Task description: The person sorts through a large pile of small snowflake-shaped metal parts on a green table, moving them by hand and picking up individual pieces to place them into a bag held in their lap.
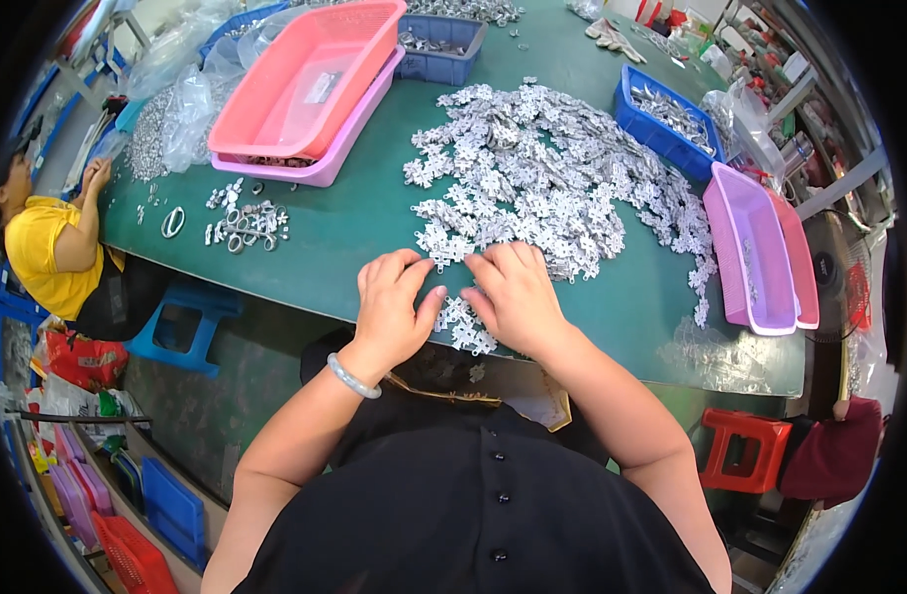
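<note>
One small cluster of silver-grey metal parts (461, 325): at near edge of table (325, 243), between left hand (394, 302) and right hand (518, 297). Larger pile (532, 173) just beyond fingertips. Each grip loosely spread, thumb apart from forefinger; no part visibly held.

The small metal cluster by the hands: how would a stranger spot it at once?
Find the green table, then its near edge, where the left hand and right hand are. Between them lies the small metal cluster. Unlike the big heap beyond the hands, it is far smaller and reaches the table's edge.
</note>
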### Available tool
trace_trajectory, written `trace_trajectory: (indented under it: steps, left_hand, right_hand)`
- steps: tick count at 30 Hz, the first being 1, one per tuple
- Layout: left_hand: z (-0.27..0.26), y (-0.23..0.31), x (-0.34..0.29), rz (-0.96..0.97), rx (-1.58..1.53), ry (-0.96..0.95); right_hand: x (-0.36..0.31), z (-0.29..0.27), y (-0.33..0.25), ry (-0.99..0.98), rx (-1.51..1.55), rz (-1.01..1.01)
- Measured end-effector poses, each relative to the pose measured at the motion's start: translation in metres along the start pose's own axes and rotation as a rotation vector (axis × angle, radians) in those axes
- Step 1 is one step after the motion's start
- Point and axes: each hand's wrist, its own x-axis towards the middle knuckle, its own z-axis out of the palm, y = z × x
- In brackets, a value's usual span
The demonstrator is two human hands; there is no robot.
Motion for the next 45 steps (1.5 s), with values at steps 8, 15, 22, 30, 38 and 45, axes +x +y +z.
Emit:
trace_trajectory:
  steps: [8,15,22,30,38,45]
  left_hand:
    - [0.012,0.000,0.020,-0.144,0.076,0.026]
    - [0.007,-0.009,0.008,-0.078,0.018,0.035]
    - [-0.005,-0.010,0.010,-0.004,-0.111,-0.078]
    - [0.001,-0.028,0.043,-0.012,0.024,-0.112]
    - [-0.002,-0.027,0.037,0.078,0.027,-0.070]
    - [-0.017,-0.023,0.022,0.088,-0.030,-0.154]
  right_hand:
    - [0.023,0.007,0.006,-0.058,-0.089,0.026]
    - [0.004,-0.007,0.005,-0.132,0.047,-0.063]
    - [0.019,-0.008,0.016,-0.048,0.013,-0.009]
    - [0.032,0.007,0.016,-0.034,-0.126,-0.055]
    - [0.020,-0.001,0.021,-0.076,-0.059,-0.083]
    - [0.021,-0.003,0.017,-0.092,-0.036,0.002]
